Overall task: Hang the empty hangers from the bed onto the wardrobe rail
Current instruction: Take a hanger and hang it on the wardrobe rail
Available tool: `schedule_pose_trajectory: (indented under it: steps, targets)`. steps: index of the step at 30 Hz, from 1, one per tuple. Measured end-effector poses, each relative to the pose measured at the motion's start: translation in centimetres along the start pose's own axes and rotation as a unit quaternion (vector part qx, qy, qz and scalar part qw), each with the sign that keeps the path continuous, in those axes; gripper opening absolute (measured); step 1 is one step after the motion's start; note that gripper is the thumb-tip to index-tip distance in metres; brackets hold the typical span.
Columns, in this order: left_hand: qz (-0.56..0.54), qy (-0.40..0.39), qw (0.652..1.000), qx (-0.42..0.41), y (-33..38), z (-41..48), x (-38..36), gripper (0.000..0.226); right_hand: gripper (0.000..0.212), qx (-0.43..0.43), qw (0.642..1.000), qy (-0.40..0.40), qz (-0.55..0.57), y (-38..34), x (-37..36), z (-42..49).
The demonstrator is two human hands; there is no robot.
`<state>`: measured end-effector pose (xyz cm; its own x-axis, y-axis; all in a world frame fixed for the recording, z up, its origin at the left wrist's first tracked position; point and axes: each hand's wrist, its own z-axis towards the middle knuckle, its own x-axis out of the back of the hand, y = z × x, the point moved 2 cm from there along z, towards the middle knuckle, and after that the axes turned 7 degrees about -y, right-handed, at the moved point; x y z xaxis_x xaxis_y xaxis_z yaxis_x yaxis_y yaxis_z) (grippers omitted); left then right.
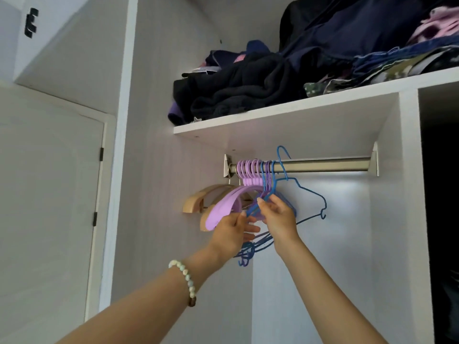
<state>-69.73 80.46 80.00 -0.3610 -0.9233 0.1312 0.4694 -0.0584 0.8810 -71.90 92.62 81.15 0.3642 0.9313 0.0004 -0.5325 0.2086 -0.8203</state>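
The right hand (pixel 279 217) pinches a blue wire hanger (pixel 310 192) in its fingers, with the hook tilted up against the wardrobe rail (pixel 323 165) just beside the purple hangers (pixel 248 170). The left hand (pixel 232 233) grips the spare blue hangers (pixel 248 252) below. The person would do best to lift the hook clear over the rail, level it, and keep the spares from snagging.
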Motion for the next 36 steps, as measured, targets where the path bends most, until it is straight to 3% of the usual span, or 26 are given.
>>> schedule_pose_trajectory:
  steps: [10,14,19,27,36]
  targets:
    - [0.073,-0.015,0.997,0.033,0.2,4.0,-0.6,0.039,0.037,-0.058,0.998,-0.016,0.009,1.6,0.8,4.4]
    - [0.091,-0.01,0.995,0.04,-0.5,3.9,-0.3,0.039,0.022,-0.083,0.996,-0.03,0.006,2.3,0.5,4.2]
    - [0.125,-0.001,0.992,0.024,-0.9,3.1,1.2,0.037,0.054,-0.079,0.997,0.0,0.012,2.6,0.8,3.1]
    - [0.168,0.023,0.985,-0.035,2.2,-1.2,5.6,0.03,0.058,0.021,1.0,0.008,0.002,-1.8,-0.7,0.4]
    - [0.227,0.119,0.962,-0.097,6.5,-9.4,15.7,0.028,0.054,0.104,0.989,-0.101,0.03,-9.2,-9.3,-6.0]
